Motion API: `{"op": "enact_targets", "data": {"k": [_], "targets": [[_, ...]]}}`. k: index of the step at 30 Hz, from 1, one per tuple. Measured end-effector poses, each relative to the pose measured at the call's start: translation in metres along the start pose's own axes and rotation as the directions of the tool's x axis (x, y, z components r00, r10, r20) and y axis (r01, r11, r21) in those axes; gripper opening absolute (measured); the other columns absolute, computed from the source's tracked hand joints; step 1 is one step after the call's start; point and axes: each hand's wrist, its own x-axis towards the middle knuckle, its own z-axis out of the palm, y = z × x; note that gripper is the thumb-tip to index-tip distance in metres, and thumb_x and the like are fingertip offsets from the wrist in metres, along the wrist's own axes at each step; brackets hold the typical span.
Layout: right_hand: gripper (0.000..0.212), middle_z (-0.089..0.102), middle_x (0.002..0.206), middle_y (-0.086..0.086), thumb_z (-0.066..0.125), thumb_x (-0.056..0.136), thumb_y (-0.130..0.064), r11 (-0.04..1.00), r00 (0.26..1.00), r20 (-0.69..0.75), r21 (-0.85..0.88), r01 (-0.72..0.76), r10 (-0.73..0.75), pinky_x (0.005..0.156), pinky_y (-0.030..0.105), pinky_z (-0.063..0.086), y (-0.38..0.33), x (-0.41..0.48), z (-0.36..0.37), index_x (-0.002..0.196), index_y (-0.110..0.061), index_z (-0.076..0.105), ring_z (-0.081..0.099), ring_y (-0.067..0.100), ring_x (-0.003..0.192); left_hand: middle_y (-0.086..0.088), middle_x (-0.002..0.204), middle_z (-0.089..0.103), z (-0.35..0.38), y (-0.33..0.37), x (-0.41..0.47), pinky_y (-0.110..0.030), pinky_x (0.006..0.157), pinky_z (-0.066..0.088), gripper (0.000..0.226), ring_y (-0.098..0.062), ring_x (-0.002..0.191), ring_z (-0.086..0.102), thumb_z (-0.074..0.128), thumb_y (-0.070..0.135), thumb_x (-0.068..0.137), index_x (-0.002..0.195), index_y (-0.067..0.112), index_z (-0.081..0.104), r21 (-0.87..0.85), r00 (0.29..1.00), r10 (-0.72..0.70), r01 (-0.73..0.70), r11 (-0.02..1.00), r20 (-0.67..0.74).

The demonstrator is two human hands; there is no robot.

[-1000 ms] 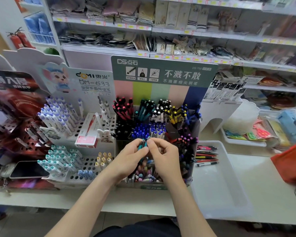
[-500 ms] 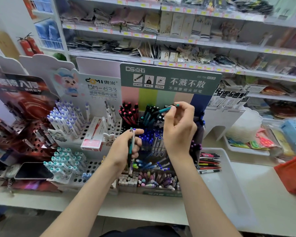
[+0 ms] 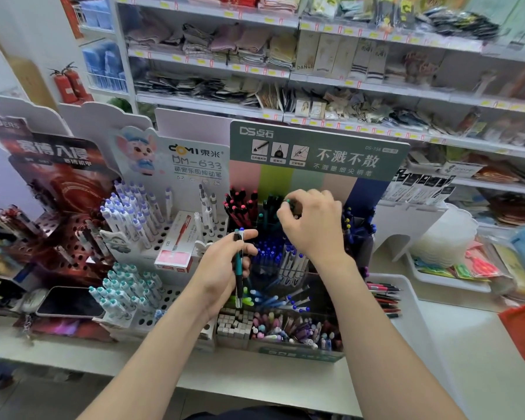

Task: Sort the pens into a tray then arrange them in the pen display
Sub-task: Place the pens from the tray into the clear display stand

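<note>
Teal pen (image 3: 239, 268): held nearly upright, tip down, in the curled fingers and thumb of the left hand (image 3: 222, 271), in front of the blue-capped rows of the pen display (image 3: 319, 159). Right hand (image 3: 315, 228): farther back, fingers bent and pinching the top of a green-tipped pen (image 3: 288, 202) standing in the display's far row of dark pens. White tray (image 3: 415, 328): just right of the display, with red and black loose pens (image 3: 384, 298) lying at its far end.
</note>
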Motion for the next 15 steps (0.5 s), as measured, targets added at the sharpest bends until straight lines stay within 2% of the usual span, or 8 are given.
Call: {"op": "enact_targets", "data": {"k": [3,5,7,10,13,15], "targets": [[0.021,0.067,0.094,0.003,0.055,0.101,-0.033,0.995,0.991,-0.106,0.076,-0.072,0.08,0.08,0.041,0.038,0.002,0.007,-0.008,0.099,-0.019,0.07,0.056,0.028,0.09,-0.005,0.098,0.07,0.0,0.0,0.0,-0.032,0.073,0.044,0.034,-0.013,0.076,0.051,0.044,0.013,0.11,0.126,0.019,0.073,-0.011,1.0,-0.006,0.006,1.0,-0.004],[0.022,0.067,0.098,0.003,0.054,0.101,-0.034,1.0,1.0,-0.012,0.026,-0.01,0.011,0.083,0.043,0.04,0.002,0.009,-0.009,0.103,-0.02,0.071,0.057,0.03,0.094,-0.005,0.098,0.071,0.001,0.0,0.001,-0.032,0.073,0.045,0.034,-0.013,0.076,0.052,0.044,0.012,0.11,0.125,0.018,0.074,-0.02,1.0,-0.007,0.007,1.0,-0.002],[0.028,0.066,0.105,0.005,0.053,0.103,-0.039,0.988,0.986,0.148,-0.125,0.091,-0.072,0.086,0.045,0.039,0.002,0.008,-0.004,0.113,-0.026,0.076,0.055,0.033,0.102,-0.005,0.098,0.073,0.002,0.0,0.001,-0.032,0.073,0.045,0.033,-0.013,0.076,0.053,0.044,0.012,0.11,0.126,0.018,0.073,-0.023,1.0,-0.01,0.01,1.0,0.002],[0.035,0.06,0.116,0.009,0.049,0.105,-0.045,0.947,0.973,0.227,-0.303,0.108,-0.039,0.089,0.048,0.038,0.004,0.004,0.002,0.127,-0.035,0.074,0.048,0.037,0.109,-0.003,0.096,0.075,0.004,-0.001,0.003,-0.034,0.076,0.046,0.032,-0.015,0.079,0.055,0.044,0.014,0.112,0.131,0.018,0.07,-0.041,1.0,-0.016,0.016,0.999,0.007],[0.034,0.058,0.115,0.009,0.05,0.104,-0.042,0.941,0.991,0.127,-0.326,0.087,-0.048,0.085,0.047,0.038,-0.002,0.0,0.003,0.124,-0.03,0.075,0.047,0.035,0.105,-0.004,0.101,0.078,0.004,-0.002,0.004,-0.035,0.079,0.048,0.028,-0.018,0.086,0.058,0.045,0.017,0.114,0.135,0.014,0.064,-0.03,1.0,-0.002,0.002,1.0,0.001],[0.03,0.061,0.107,0.005,0.055,0.101,-0.035,0.989,0.997,-0.025,-0.128,0.072,-0.076,0.082,0.045,0.044,-0.009,-0.007,0.0,0.117,-0.022,0.077,0.051,0.029,0.099,-0.007,0.108,0.079,0.003,-0.003,0.005,-0.035,0.079,0.049,0.027,-0.018,0.088,0.059,0.046,0.018,0.114,0.135,0.01,0.062,0.002,1.0,0.01,-0.01,1.0,0.0]]}}
